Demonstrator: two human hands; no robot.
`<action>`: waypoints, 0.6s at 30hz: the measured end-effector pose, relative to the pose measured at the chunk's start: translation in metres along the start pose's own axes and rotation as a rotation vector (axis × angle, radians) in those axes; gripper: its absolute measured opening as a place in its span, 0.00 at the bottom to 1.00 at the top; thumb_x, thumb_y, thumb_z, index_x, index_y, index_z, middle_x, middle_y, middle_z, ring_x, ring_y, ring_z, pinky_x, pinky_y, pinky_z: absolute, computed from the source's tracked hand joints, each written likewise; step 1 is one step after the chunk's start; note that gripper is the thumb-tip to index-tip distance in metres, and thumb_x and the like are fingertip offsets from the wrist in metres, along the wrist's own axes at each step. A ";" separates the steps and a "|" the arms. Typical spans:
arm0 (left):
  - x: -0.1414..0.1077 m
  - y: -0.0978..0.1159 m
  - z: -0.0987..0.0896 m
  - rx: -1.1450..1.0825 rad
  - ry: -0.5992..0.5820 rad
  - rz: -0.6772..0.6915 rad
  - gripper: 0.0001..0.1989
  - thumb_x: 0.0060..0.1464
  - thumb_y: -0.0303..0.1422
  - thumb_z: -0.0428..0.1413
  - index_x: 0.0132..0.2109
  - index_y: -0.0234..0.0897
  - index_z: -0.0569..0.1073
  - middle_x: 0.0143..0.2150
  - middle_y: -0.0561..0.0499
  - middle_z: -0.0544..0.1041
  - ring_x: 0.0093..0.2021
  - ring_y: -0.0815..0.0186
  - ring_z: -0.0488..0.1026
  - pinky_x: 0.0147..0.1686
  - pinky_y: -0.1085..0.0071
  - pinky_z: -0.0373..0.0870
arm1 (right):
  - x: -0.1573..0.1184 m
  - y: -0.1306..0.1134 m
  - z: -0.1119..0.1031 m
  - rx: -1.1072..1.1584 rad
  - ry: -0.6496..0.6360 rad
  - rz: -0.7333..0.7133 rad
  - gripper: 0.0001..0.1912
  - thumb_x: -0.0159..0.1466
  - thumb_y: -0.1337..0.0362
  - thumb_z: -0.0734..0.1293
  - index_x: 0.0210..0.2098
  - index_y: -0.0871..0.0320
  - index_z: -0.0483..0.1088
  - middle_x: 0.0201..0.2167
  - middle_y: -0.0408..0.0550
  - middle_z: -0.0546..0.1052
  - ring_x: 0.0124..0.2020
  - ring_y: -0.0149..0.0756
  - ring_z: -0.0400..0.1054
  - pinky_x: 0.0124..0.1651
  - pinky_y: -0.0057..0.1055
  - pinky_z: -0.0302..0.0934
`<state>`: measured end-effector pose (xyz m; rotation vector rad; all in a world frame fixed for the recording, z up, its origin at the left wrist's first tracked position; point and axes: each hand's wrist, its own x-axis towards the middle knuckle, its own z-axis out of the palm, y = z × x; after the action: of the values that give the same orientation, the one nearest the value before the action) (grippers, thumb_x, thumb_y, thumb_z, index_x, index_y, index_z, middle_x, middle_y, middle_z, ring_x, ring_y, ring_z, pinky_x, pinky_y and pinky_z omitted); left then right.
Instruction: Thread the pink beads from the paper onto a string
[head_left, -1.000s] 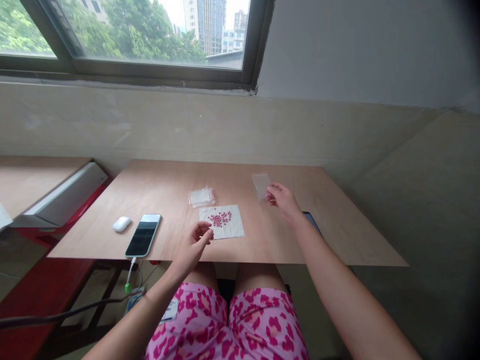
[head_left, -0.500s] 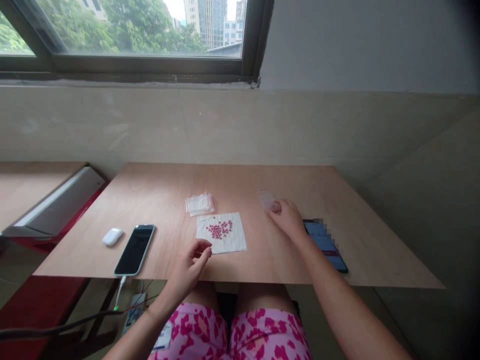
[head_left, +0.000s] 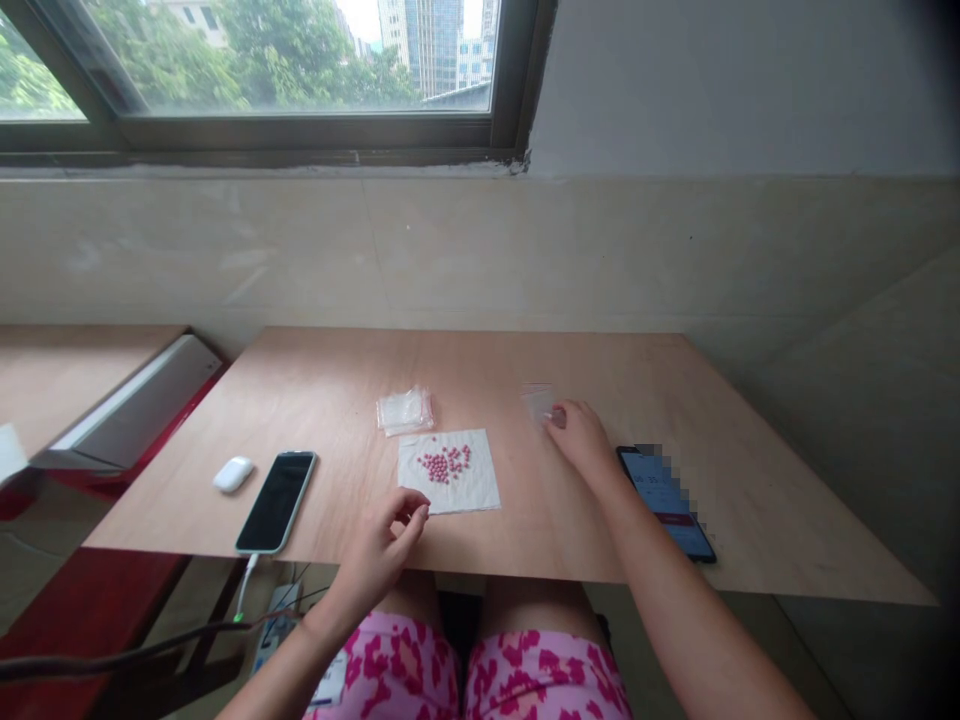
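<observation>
My right hand (head_left: 579, 438) is closed on the lower right corner of a small clear zip bag (head_left: 537, 400) at the table's right half. The bag lies at or just over the tabletop; I cannot tell whether they touch. Many small pink beads (head_left: 439, 464) are gathered loosely on a white paper napkin (head_left: 480, 490). By the napkin's near left corner is my left hand (head_left: 394, 530), fingers curled and thumb brought to the index fingertip. Anything between those fingertips is too small to make out. Behind the napkin lies a stack of clear plastic bags (head_left: 405, 411).
A dark phone (head_left: 277, 502) with a white charging cable and a white earbud case (head_left: 233, 474) lie at the left. Another phone (head_left: 664, 500), its screen lit, is beside my right forearm. The wooden table (head_left: 465, 360) reaches back to the tiled wall.
The view has shifted slightly, so everything sits a little further right. My left thumb and index fingertips are closer together. My right hand keeps its hold on the zip bag.
</observation>
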<state>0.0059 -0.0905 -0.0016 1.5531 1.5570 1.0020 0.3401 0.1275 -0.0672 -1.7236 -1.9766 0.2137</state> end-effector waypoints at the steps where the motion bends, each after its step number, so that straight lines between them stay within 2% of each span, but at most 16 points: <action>1: 0.000 -0.001 0.000 0.010 -0.005 0.003 0.10 0.67 0.41 0.55 0.42 0.42 0.77 0.37 0.49 0.80 0.36 0.61 0.75 0.33 0.69 0.68 | 0.001 0.000 0.001 0.017 0.000 0.009 0.14 0.62 0.65 0.69 0.48 0.60 0.76 0.46 0.59 0.77 0.47 0.49 0.73 0.51 0.39 0.66; 4: -0.001 -0.003 0.000 0.035 -0.019 0.013 0.10 0.67 0.40 0.54 0.42 0.42 0.76 0.38 0.49 0.80 0.37 0.62 0.75 0.34 0.69 0.68 | 0.002 0.003 0.001 0.088 -0.010 0.038 0.15 0.60 0.67 0.69 0.47 0.60 0.76 0.45 0.58 0.77 0.45 0.47 0.73 0.49 0.38 0.66; 9: 0.000 -0.004 -0.001 0.046 -0.031 0.006 0.11 0.68 0.41 0.53 0.42 0.42 0.76 0.38 0.49 0.79 0.36 0.62 0.75 0.30 0.70 0.67 | 0.004 0.010 -0.005 0.243 -0.091 0.184 0.15 0.59 0.67 0.70 0.46 0.59 0.75 0.35 0.51 0.79 0.33 0.41 0.74 0.35 0.31 0.63; 11: 0.000 -0.005 -0.001 0.043 -0.032 0.003 0.11 0.68 0.41 0.53 0.42 0.41 0.76 0.38 0.49 0.79 0.36 0.62 0.75 0.29 0.70 0.66 | 0.007 0.012 -0.008 0.346 -0.112 0.223 0.14 0.59 0.66 0.69 0.46 0.59 0.75 0.33 0.50 0.79 0.30 0.39 0.74 0.32 0.30 0.61; 15: 0.000 -0.007 0.001 0.038 -0.040 0.005 0.10 0.68 0.40 0.54 0.42 0.41 0.76 0.38 0.49 0.79 0.35 0.63 0.75 0.29 0.71 0.66 | 0.022 0.013 -0.007 0.525 -0.114 0.252 0.17 0.60 0.64 0.70 0.49 0.60 0.73 0.37 0.52 0.80 0.32 0.40 0.75 0.33 0.30 0.64; 18: 0.000 -0.008 0.002 0.042 -0.054 0.008 0.10 0.68 0.39 0.53 0.43 0.40 0.75 0.38 0.50 0.78 0.36 0.64 0.75 0.30 0.71 0.66 | 0.032 0.011 -0.003 0.376 -0.090 0.214 0.22 0.56 0.65 0.74 0.50 0.60 0.73 0.40 0.54 0.79 0.37 0.41 0.75 0.38 0.32 0.66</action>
<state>0.0039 -0.0905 -0.0095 1.6036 1.5450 0.9296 0.3489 0.1593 -0.0608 -1.6927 -1.6747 0.7009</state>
